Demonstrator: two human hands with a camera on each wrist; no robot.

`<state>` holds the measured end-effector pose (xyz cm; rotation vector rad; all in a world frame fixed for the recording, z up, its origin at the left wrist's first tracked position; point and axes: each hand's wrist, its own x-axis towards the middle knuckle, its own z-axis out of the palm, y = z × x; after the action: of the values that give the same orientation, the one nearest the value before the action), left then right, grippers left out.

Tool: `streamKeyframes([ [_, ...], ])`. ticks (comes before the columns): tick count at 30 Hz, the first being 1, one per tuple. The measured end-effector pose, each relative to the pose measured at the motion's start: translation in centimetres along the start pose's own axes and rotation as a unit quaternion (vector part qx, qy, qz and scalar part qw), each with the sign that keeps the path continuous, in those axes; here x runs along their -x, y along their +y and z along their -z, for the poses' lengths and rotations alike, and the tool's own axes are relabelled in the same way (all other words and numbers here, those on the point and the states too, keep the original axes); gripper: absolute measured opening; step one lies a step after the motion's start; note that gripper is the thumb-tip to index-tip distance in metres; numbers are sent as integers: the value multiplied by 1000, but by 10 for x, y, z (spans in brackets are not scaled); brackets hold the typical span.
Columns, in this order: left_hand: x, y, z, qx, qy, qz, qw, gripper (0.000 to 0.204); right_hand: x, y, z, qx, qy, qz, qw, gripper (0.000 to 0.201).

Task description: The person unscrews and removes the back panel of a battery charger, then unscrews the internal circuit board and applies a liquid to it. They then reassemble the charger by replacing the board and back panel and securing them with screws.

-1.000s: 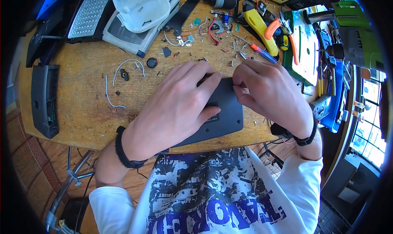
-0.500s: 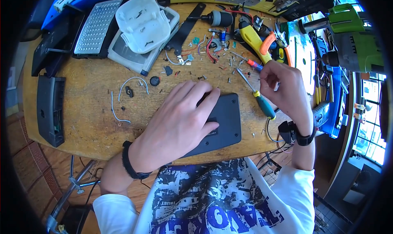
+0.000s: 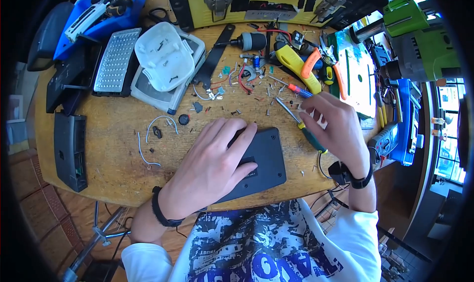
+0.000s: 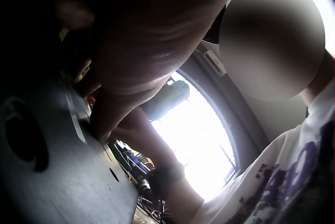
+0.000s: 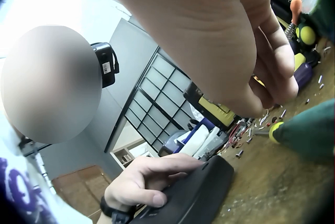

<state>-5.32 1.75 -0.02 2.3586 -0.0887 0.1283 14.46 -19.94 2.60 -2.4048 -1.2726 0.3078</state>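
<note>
My left hand (image 3: 210,161) rests across a black plastic charger case (image 3: 266,158), which lies at the table's front edge with screw holes showing at its corners. The thumb lies on the case's upper face, and the palm hides its left part. To the right, my right hand (image 3: 333,124) hangs over a screwdriver (image 3: 313,141) with a green and yellow handle. Its fingers are loosely bent, with nothing visible between them. In the right wrist view the green screwdriver handle (image 5: 309,129) lies below the fingertips, and the left thumb (image 5: 157,199) touches the case (image 5: 204,192).
Loose screws, wire bits and a red-blue screwdriver (image 3: 298,90) lie beyond the case. A white plastic tray (image 3: 163,55) sits on a grey box at the back left. A yellow toolbox (image 3: 266,13) stands behind; a green drill (image 3: 419,50) is at right.
My right hand has left the far right corner of the case and moved right, over the green screwdriver. The left hand has stayed on the case. The head view has tilted up.
</note>
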Motion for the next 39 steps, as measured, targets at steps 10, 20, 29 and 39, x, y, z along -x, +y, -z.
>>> streamKeyframes([
  [10, 26, 22, 31, -89, -86, 31, 992, 128, 35, -35, -9, -15, -70, 85, 994, 47],
  [20, 43, 40, 15, -127, -63, 32, 989, 134, 37, -44, -24, -89, -29, 45, 995, 59],
  [29, 75, 50, 16, -60, 138, 25, 988, 95, 41, -42, -18, -250, -38, 160, 954, 39],
  [39, 131, 36, 21, 41, 191, 47, 980, 49, 48, -71, -14, -209, -10, 296, 932, 47],
])
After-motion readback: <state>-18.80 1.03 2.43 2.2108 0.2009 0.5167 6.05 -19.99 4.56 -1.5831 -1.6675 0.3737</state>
